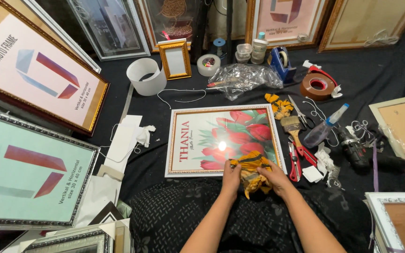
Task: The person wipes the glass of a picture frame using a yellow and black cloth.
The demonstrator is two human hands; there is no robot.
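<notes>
yellow cloth held by both hands over white-framed tulip picture.

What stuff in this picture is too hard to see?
Head view:
- Yellow cloth: both hands, left hand and right hand, cover part of it.
- Framed flower picture: lamp glare whitens its middle; the cloth hides its near edge.
- Clear plastic bag: contents too crumpled to tell.
- Pale frame: cut off by the right edge.

Dark cloth floor covering, framed pictures leaning around, lamp glare overhead
</notes>
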